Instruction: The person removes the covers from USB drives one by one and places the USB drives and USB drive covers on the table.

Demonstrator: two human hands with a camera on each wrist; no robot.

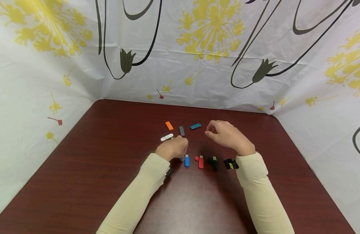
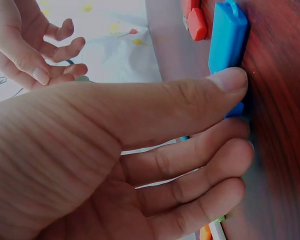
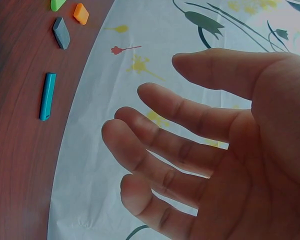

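Observation:
My left hand (image 1: pixel 174 148) is low over the table, its thumb and index finger pinching a small blue cap (image 2: pixel 235 110), mostly covered by the thumb. Right beside those fingertips lies a blue USB stick (image 1: pixel 187 161) with its metal plug bare. To its right are a red USB stick (image 1: pixel 201 162), with a red cap (image 1: pixel 196 158) beside it, and a black USB stick (image 1: pixel 215 164), both with plugs showing. My right hand (image 1: pixel 226 135) hovers above the table, fingers loosely bent and nothing in them. A teal stick (image 1: pixel 195 126) lies nearest to it.
Farther back lie an orange stick (image 1: pixel 169 125), a grey stick (image 1: pixel 181 131) and a white stick (image 1: pixel 167 137). A bit of a green one (image 3: pixel 57 4) shows in the right wrist view. Patterned white sheeting (image 1: pixel 168 78) encloses the dark red table (image 1: pixel 80 156) at the back and sides.

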